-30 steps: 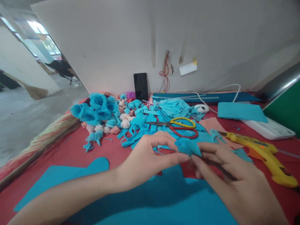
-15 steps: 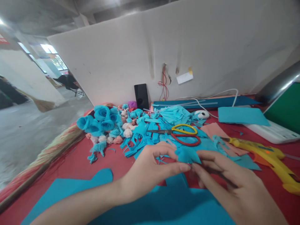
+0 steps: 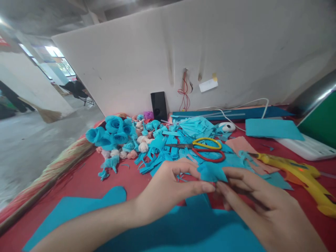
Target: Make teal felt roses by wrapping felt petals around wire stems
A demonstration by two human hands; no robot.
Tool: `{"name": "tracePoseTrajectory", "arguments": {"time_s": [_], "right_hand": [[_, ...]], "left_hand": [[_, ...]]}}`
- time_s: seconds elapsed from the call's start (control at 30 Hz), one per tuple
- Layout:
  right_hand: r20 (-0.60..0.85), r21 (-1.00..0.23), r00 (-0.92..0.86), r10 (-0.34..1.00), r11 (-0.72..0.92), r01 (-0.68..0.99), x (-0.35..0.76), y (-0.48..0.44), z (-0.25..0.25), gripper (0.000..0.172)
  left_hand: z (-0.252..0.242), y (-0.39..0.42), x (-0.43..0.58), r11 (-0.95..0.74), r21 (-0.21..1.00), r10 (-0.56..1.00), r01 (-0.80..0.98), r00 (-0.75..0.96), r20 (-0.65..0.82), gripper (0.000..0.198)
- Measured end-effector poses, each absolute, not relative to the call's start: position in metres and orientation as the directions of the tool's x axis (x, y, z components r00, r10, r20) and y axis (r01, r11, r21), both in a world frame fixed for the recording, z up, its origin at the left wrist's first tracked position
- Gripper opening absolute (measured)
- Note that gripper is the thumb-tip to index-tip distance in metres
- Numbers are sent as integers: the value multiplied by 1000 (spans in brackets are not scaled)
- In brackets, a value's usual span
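Note:
Between my two hands, a small blue paper flower (image 3: 212, 172) is pinched over the table. My left hand (image 3: 170, 189) grips its left side with thumb and forefinger. From the right, my right hand (image 3: 259, 199) is closed on its lower right edge, fingertips near the left thumb. Just beyond lie scissors (image 3: 207, 148) with one yellow and one red handle, resting on blue paper scraps (image 3: 154, 157). Large blue paper sheets (image 3: 168, 232) spread out beneath my forearms. The underside of the flower is hidden by my fingers.
A yellow glue gun (image 3: 296, 169) lies at the right, its orange light on. Finished blue paper roses (image 3: 112, 131) and small pink and white ones sit at the left. A black phone (image 3: 159, 106) leans on the white panel (image 3: 126, 70). Folded blue paper (image 3: 274, 128) rests on a white device.
Both hands and the paper flower have shifted very slightly to the right in view. The grip looks the same, and the things on the table stay in place.

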State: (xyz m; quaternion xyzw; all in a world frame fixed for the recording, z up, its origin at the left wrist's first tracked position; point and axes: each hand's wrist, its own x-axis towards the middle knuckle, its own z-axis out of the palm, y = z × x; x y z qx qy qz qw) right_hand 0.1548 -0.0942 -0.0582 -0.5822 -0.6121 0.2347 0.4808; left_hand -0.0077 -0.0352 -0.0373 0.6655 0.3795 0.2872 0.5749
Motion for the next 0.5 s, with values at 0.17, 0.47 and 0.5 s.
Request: {"name": "tracePoseTrajectory", "arguments": {"time_s": [0.17, 0.47, 0.5], "right_hand": [[339, -827, 126, 932, 231, 513, 157, -92, -59, 14], [309, -834, 163, 937, 185, 519, 160, -92, -56, 21], [314, -830, 191, 930, 171, 531, 159, -92, -56, 24]], "left_hand": [[-36, -37, -6, 7, 980, 826, 200, 551, -119, 19], [-34, -42, -5, -285, 953, 812, 102, 555, 183, 11], [-34, -43, -5, -378, 921, 792, 97, 549, 268, 11]]}}
